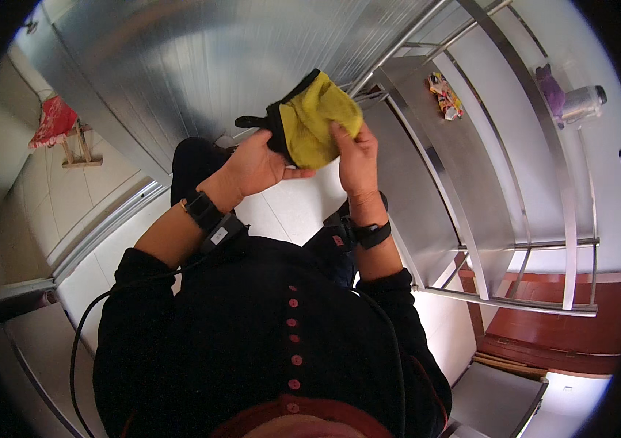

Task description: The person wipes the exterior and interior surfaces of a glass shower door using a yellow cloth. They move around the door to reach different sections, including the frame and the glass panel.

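Between my hands is a folded yellow cloth (310,126) with black edging and a black strap or loop sticking out at its left end. My left hand (247,167) supports its lower left side, thumb at the black edge and fingers partly under it. At the right end my right hand (355,159) pinches the yellow fabric between thumb and fingers; this part is slightly blurred. The cloth is held up in front of a large brushed-metal panel (179,71). Both wrists carry black straps with small devices.
To my right stands a metal shelf rack (480,208) with a colourful packet (445,96) on it. A metal flask (582,104) and a purple cloth (549,93) are beyond. A small wooden stand (83,150) with red fabric (53,120) is at the left, past a metal floor track (108,230).
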`<action>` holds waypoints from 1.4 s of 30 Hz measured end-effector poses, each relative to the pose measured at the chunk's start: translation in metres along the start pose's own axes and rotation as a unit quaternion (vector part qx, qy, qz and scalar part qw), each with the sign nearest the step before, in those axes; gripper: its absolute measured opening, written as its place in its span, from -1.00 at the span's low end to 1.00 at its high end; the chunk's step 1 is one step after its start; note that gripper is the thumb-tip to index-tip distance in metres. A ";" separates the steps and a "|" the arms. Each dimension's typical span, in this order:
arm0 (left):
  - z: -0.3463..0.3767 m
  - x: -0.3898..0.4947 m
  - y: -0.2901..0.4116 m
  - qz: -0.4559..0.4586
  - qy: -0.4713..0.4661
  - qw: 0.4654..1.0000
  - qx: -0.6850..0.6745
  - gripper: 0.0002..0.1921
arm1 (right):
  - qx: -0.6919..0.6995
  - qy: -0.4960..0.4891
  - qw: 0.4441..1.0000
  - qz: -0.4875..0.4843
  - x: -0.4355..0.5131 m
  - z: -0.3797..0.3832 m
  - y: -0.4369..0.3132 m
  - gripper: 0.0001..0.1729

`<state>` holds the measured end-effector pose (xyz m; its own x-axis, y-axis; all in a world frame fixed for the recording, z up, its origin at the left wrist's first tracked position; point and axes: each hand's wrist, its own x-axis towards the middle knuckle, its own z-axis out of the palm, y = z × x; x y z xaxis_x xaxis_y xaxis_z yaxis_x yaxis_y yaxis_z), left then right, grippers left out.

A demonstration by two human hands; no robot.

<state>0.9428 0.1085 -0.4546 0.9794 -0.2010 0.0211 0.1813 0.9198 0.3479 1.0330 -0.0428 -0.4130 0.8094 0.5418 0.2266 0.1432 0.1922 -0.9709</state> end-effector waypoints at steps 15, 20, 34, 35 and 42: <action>-0.008 -0.062 0.044 0.103 0.080 0.972 0.195 -0.43 | 0.224 -0.215 0.931 0.192 0.028 0.042 -0.034 -0.70; -0.007 -0.058 0.051 0.065 0.180 0.963 0.191 -0.58 | 0.274 -0.167 0.882 0.345 0.036 0.024 0.013 -0.67; 0.047 -0.025 0.106 0.408 0.016 0.582 0.703 -0.61 | 0.062 -0.140 0.979 -0.138 0.045 0.015 -0.036 -0.56; 0.050 -0.020 0.111 0.437 0.002 0.508 0.742 -0.62 | 0.008 -0.125 0.984 -0.127 0.048 0.014 -0.036 -0.64; 0.050 -0.029 0.102 0.261 0.149 0.622 0.724 -0.79 | 0.016 -0.091 0.994 -0.061 0.046 0.006 -0.021 -0.85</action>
<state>0.9285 0.1911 -0.3732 0.8835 0.2665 0.3853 -0.2272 -0.4756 0.8498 1.0640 -0.0167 -0.3811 0.6696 0.6517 0.3563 0.2136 0.2905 -0.9327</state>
